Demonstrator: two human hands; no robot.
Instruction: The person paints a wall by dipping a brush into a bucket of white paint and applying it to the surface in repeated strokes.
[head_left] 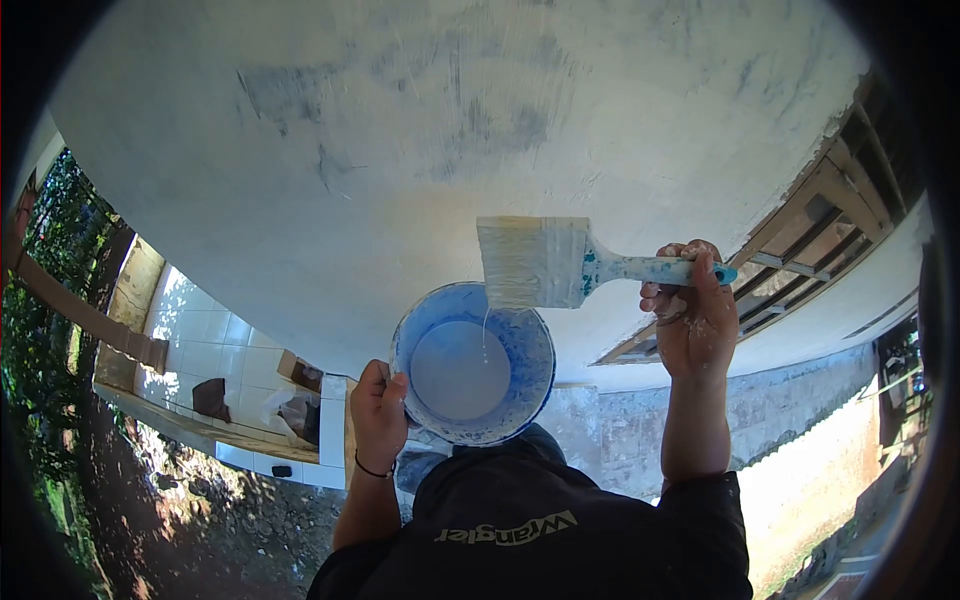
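Note:
My left hand (381, 415) is closed on the left rim of a blue bucket (535, 370), its thumb over the edge. Inside the bucket lies pale, whitish paint (460, 372). In my right hand (697, 310) is the handle of a wide paintbrush (540, 262), held level with its bristles to the left. White paint coats the bristles, and a thin strand drips from them into the bucket. The brush is above the bucket's far right rim. Facing me is a wall (420, 150) with uneven white paint and darker grey patches. White smears mark my right hand.
A wooden-framed window (820, 210) with bars is set in the wall at right. A tiled floor (200, 345) at left carries a dark cloth (211, 399), a plastic bag (293, 413) and a box (300, 370). Rough ground (260, 520) and plants (65, 250) lie beyond.

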